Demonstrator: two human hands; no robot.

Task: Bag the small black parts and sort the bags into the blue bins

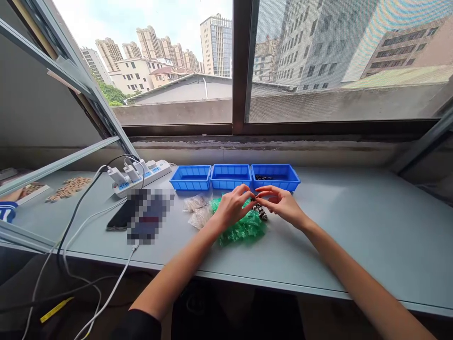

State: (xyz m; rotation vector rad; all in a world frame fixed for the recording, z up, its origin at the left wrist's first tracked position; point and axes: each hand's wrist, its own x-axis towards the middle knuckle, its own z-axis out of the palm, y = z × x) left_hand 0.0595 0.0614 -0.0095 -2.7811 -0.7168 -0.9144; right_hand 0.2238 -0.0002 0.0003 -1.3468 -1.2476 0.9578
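Note:
My left hand (232,204) and my right hand (279,203) meet over the table, fingertips pinched together on a small dark piece (253,199) too tiny to name. Below them lies a heap of green translucent plastic pieces (244,230). Small shiny metal parts (261,213) are piled just under my right fingers. Left of the heap rest clear bags of pale small parts (198,216). Behind my hands stand three blue bins in a row: the right bin (295,182) has dark small parts inside, and beside it are the middle bin (231,184) and the left bin (190,185).
A white power strip (155,171) with plugged chargers sits at the back left. Phones (118,218) lie before it, one blurred out, with cables (129,259) running over the table edge. Brown pieces (69,189) are spread at far left. Metal frame bars (106,113) rise beside the window.

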